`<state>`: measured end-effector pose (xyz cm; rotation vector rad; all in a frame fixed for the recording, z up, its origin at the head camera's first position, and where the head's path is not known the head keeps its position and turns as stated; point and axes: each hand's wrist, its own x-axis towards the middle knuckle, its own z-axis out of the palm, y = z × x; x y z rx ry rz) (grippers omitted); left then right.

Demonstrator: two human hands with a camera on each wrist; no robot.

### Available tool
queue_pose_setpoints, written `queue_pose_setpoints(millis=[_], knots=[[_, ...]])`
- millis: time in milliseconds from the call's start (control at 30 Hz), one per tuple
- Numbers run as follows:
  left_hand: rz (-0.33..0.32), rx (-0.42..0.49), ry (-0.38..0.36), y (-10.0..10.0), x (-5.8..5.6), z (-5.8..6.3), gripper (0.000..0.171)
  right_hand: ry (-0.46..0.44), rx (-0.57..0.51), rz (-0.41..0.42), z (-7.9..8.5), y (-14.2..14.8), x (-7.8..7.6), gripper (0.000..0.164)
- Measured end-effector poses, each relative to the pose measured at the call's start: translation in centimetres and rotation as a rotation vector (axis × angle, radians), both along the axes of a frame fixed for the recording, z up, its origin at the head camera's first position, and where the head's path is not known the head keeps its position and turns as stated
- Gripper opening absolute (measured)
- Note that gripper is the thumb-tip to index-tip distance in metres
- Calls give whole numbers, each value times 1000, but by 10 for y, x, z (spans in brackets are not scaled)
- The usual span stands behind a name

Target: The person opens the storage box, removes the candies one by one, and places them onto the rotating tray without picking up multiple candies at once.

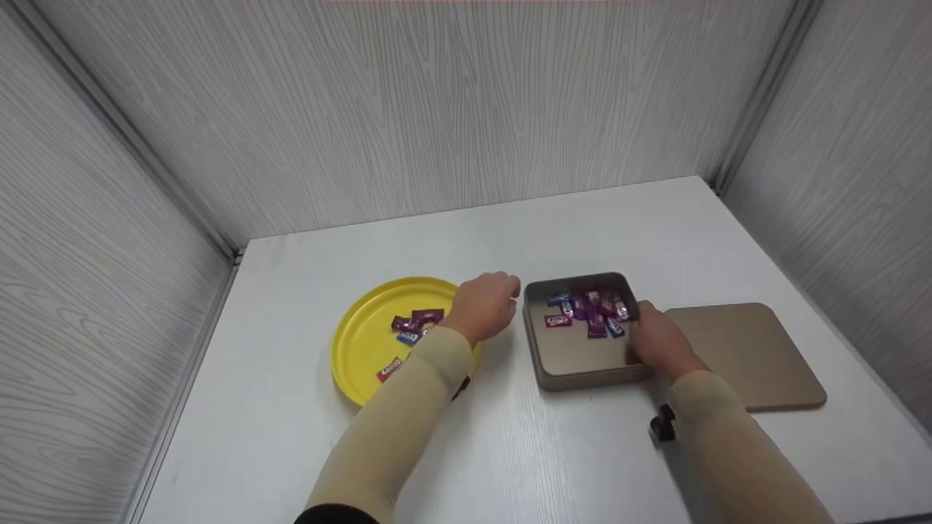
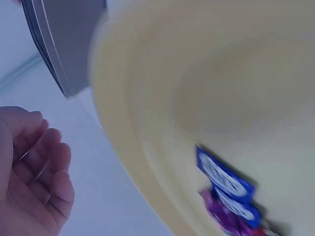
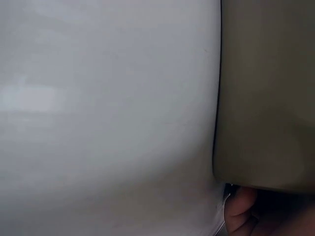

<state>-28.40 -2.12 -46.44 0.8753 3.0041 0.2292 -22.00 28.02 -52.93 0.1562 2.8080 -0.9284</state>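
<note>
My left hand hovers over the right rim of a yellow plate, its fingers loosely curled. In the left wrist view, that hand shows its palm with nothing visible in it. Several small wrapped candies lie on the plate, among them a purple one, a blue one and a red one. My right hand grips the right wall of an open square metal tin. Inside the tin are several purple, blue and red candies. Its fingertips are partly hidden by the wall.
A flat square metal lid lies on the white table, right of the tin and partly behind my right forearm. Grey wood-grain panels enclose the table at the back and both sides.
</note>
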Motion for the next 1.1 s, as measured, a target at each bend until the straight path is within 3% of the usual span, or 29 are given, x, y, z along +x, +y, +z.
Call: queue_pose_setpoints(millis=[200,400,633,900,1100], knots=[[-110,-44,20,35,12,-7,21,-21,-17,-18,-3,-1,1,46],[-194,-106,32,59,16,-19,19,-35,-34,-29,-2,-2,2,46],[-171,-175,1,75,18,-33,27,-18,-35,-26,-2,-3,2,45],[-148,-308,35,85,19,-44,28,-15,-42,-28,-4,-3,2,45],[-148,-330,48,91,21,-51,27,-13,-15,-11,-5,-2,1,47]])
